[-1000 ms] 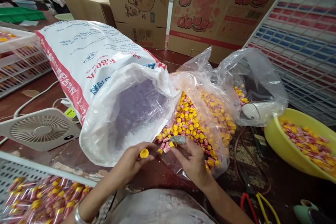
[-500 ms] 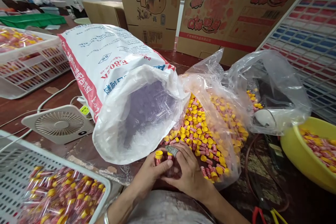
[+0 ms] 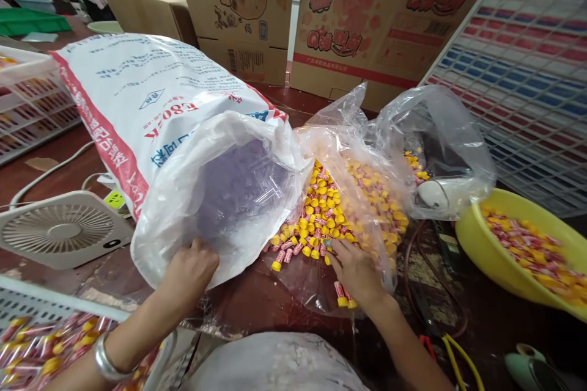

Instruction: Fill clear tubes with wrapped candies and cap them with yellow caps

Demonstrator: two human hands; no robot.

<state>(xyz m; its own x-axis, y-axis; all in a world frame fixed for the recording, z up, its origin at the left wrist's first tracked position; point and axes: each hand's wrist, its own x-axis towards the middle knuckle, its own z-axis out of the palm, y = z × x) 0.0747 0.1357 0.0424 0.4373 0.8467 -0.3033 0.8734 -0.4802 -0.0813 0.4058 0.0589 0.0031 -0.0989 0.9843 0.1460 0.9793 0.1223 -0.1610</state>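
Note:
My left hand (image 3: 195, 266) is at the lower lip of the open white sack (image 3: 160, 208), fingers curled; what they hold, if anything, is hidden. Clear plastic pieces (image 3: 263, 183) lie inside the sack. My right hand (image 3: 358, 272) rests on the near edge of a pile of small red-patterned tubes with yellow caps (image 3: 323, 211), its fingers stretched out and a greyish covering at one fingertip. A clear plastic bag (image 3: 367, 195) partly covers the pile. A few loose capped tubes (image 3: 342, 294) lie under and beside that hand.
At left stand a small fan (image 3: 64, 229) and a basket of filled clear tubes (image 3: 68, 290). To the right are a yellow basin (image 3: 477, 238) of red and yellow pieces, pliers (image 3: 452, 348) and a wire rack (image 3: 513, 73). Cardboard boxes (image 3: 358, 24) stand behind.
My hands were together before me with two yellow-capped tubes; they have parted, left to the sack's mouth, right to the pile. The view has swung right.

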